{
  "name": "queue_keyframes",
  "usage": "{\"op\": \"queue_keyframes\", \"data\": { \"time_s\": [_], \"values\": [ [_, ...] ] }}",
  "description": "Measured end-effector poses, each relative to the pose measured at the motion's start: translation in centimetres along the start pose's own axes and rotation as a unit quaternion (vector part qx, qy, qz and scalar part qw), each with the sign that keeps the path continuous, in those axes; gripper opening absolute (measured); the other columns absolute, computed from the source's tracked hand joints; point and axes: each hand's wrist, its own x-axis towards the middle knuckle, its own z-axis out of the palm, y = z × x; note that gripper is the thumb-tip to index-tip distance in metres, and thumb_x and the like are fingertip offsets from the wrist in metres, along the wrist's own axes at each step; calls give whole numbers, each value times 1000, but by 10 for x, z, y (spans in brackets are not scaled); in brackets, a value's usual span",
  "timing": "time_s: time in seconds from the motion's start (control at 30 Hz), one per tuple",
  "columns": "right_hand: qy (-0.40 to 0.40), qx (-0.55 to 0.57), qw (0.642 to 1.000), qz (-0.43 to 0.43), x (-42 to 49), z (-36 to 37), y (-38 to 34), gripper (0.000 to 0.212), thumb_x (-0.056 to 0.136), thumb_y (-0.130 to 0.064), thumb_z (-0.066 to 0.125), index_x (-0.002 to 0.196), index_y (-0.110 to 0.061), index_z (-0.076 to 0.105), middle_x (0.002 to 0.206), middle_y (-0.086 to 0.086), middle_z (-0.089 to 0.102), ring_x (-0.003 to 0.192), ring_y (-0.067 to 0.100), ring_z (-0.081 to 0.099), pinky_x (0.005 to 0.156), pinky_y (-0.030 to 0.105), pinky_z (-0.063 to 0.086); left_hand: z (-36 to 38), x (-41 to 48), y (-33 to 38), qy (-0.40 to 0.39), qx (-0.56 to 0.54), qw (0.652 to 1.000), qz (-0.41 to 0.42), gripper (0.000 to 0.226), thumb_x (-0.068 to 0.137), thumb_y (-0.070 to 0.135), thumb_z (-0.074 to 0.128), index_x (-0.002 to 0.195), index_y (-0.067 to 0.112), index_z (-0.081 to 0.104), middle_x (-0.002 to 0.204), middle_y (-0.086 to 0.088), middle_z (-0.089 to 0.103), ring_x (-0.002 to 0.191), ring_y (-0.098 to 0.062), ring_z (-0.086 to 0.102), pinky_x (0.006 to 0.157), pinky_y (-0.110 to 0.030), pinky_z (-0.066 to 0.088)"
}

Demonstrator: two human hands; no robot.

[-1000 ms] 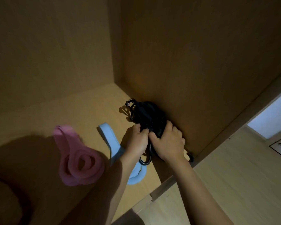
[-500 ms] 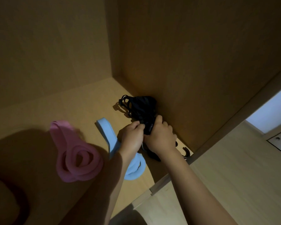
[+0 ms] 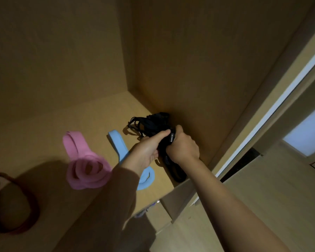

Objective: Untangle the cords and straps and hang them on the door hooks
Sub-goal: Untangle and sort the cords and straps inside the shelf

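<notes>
1. The right hand (image 3: pixel 183 148) was closed in a fist around the black cord bundle (image 3: pixel 153 122), near the right wall (image 3: pixel 198 70) of the wooden cabinet.
2. The left hand (image 3: pixel 146 151) was pressed against the same bundle from the left, its thumb laid along the top.
3. A loop of the bundle was seen hanging below the hands.
4. The blue strap (image 3: pixel 118 144) was seen on the shelf (image 3: pixel 44 135), partly hidden by the left forearm.
5. The pink strap (image 3: pixel 84 166) was coiled further left, and a dark red strap (image 3: pixel 24 215) lay at the near left edge.
</notes>
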Motion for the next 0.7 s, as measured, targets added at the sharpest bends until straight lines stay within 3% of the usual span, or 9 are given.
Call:
{"op": "queue_keyframes", "data": {
  "time_s": [0.07, 0.13, 0.27, 0.37, 0.43, 0.53, 0.63, 0.7],
  "values": [
    [13, 30, 999, -28, -15, -9, 4, 27, 84, -18, 51, 106, -17, 36, 93, 10, 62, 84, 33, 60, 64, 35, 43, 9, -9, -2, -18, -36, 999, -1, 77, 67, 48, 76, 132, 17, 49, 120, -3, 63, 111, -19, 59, 102, -35, 44],
    [23, 57, 996, -58, -31, -17, 10, 31, 83, -18, 52, 109, -19, 36, 89, 7, 62, 82, 33, 60, 66, 38, 48, 23, -20, -4, -15, -78, 997, 15, 60, 76, 43, 70, 126, 16, 54, 118, -3, 63, 114, -19, 56, 104, -35, 41],
    [12, 173, 982, -78, -67, -23, 32, 34, 78, -20, 59, 104, -26, 38, 87, 1, 63, 82, 27, 62, 68, 39, 51, 49, -46, -15, 4, -200, 977, 79, 35, 83, 22, 65, 115, 9, 61, 100, -6, 68, 90, -16, 64, 76, -27, 50],
    [-39, 310, 947, -70, -95, -31, 59, 45, 72, -9, 67, 108, -23, 43, 89, -5, 60, 88, 18, 61, 68, 29, 48, 65, -66, -34, -15, -195, 976, 98, 35, 77, 19, 69, 109, 5, 65, 88, -6, 71, 86, -18, 67, 83, -31, 51],
    [-66, 365, 926, -75, -111, -36, 80, 54, 71, -6, 72, 113, -25, 45, 98, -5, 63, 95, 12, 62, 76, 25, 50, 79, -81, -48, -35, -192, 976, 101, 28, 73, 18, 69, 99, 8, 69, 84, -6, 74, 84, -18, 69, 80, -31, 52],
    [-75, 385, 915, -94, -134, -51, 113, 64, 72, -10, 74, 124, -32, 43, 111, -12, 62, 106, 3, 59, 90, 24, 49, 105, -103, -69, -87, -198, 971, 103, 31, 63, 19, 69, 93, 10, 71, 87, -5, 74, 88, -17, 68, 80, -30, 51],
    [-75, 394, 912, -91, -157, -75, 146, 57, 76, -14, 74, 121, -34, 44, 110, -15, 61, 106, 4, 59, 89, 22, 49, 137, -120, -86, -135, -143, 974, 112, 16, 61, 15, 69, 75, 16, 77, 84, -3, 75, 87, -16, 69, 87, -32, 51],
    [-79, 402, 907, -93, -172, -90, 167, 53, 80, -20, 70, 123, -33, 43, 115, -15, 60, 108, 1, 58, 91, 21, 49, 160, -128, -95, -137, -106, 977, 121, 11, 64, 13, 70, 70, 19, 77, 81, -1, 75, 82, -15, 71, 83, -33, 53]
  ]
}}
